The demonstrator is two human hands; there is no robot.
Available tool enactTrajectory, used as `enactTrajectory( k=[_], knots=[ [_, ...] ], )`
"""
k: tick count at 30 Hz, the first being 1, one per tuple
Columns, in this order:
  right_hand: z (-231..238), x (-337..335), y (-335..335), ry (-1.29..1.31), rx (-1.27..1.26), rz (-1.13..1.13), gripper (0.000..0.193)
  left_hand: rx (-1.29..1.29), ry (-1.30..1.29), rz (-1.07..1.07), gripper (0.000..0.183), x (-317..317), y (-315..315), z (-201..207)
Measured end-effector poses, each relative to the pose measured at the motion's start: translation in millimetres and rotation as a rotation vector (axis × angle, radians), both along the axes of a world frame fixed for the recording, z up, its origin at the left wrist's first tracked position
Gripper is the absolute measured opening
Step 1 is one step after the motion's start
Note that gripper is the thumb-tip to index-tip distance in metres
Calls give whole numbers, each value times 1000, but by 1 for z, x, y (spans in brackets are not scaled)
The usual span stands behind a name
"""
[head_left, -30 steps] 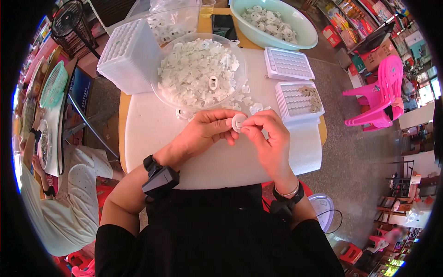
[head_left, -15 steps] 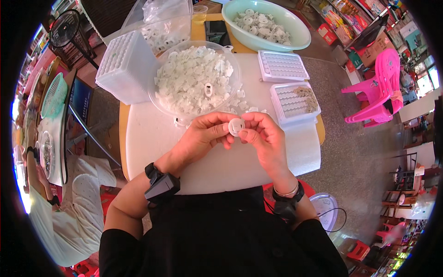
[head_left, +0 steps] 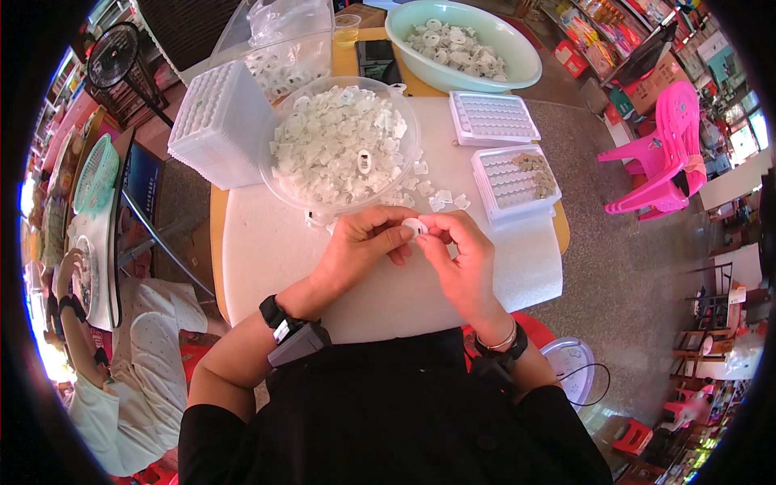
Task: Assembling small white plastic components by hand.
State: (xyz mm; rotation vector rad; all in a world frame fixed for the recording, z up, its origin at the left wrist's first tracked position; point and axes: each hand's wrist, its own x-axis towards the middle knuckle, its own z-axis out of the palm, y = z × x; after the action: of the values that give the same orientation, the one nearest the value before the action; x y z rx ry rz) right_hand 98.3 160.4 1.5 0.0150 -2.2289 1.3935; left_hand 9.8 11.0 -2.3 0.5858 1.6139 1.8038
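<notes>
Between my two hands is a small round white plastic part (head_left: 415, 227) with a dark slot, tilted so that its face is partly seen. My left hand (head_left: 368, 241) pinches its left edge between thumb and fingers. From the other side, my right hand (head_left: 457, 246) grips it with thumb and forefinger. Just beyond them stands a clear round tub (head_left: 269, 171) heaped with small white plastic pieces (head_left: 335, 137). Several loose white pieces (head_left: 441, 199) lie on the white table covering (head_left: 275, 259) beside the tub.
A tall stack of white trays (head_left: 218, 121) stands left of the tub. Two ribbed trays (head_left: 495, 117) (head_left: 509, 174) sit at the right; the nearer holds small brownish pieces. Behind are a pale green basin (head_left: 517, 73), a phone (head_left: 378, 61) and a plastic bag (head_left: 291, 40). A person (head_left: 137, 356) works at the left.
The round white part has tilted from facing me to a more edge-on angle. My hands have shifted slightly around it. The person at the left has moved an arm.
</notes>
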Motion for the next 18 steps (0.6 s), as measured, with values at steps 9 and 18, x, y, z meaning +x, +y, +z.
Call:
enactTrajectory(
  k=[9,18],
  knots=[
    [-5,-2,-5,-204,-71,-5,16,-92,39,42,16,0,-4,5],
    [-8,-9,-14,-114,62,-67,20,-168,262,128,11,1,1,-6]
  ],
)
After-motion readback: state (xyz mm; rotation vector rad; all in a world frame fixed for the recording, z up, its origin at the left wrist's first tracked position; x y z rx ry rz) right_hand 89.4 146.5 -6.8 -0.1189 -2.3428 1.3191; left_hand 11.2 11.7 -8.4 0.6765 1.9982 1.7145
